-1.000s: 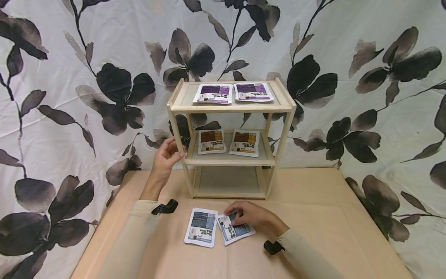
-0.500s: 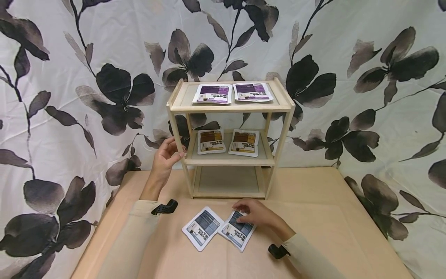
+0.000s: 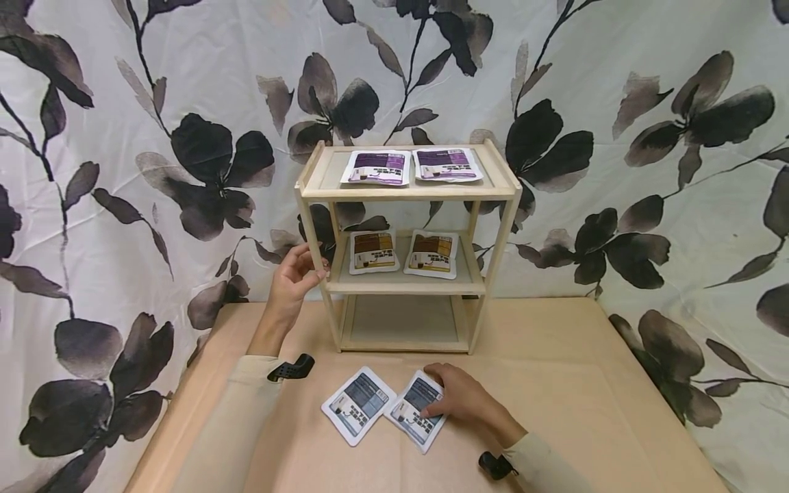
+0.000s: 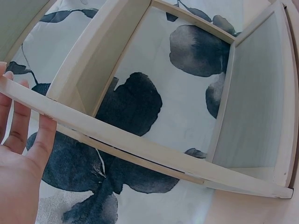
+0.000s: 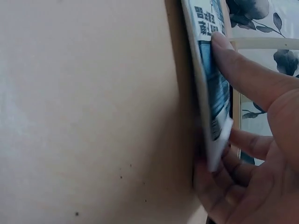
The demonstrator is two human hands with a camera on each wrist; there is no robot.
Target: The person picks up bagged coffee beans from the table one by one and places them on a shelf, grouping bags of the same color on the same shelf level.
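A small wooden three-tier shelf (image 3: 403, 320) stands at the back middle of the table. My left hand (image 3: 291, 279) grips its front left post (image 4: 112, 120) at about middle-tier height. On the table before the shelf lie two blue-and-white pouches, corner against corner and both turned at an angle. The right pouch (image 3: 409, 416) is pinched along its right edge by my right hand (image 3: 466, 402). In the right wrist view the thumb (image 5: 243, 65) presses on its printed face, while the other fingers curl by its edge, partly hidden. No hand touches the left pouch (image 3: 359, 407).
Two purple pouches (image 3: 377, 168) lie side by side on the top tier. The middle tier bears two brown-and-yellow pouches (image 3: 431, 255). A floral cloth (image 3: 616, 164) hangs behind and at both sides of the table (image 3: 585, 383).
Both blue pouches have turned from their earlier angles. My right hand has shifted to the right and its grip has moved to the right pouch's edge. The left hand stays put.
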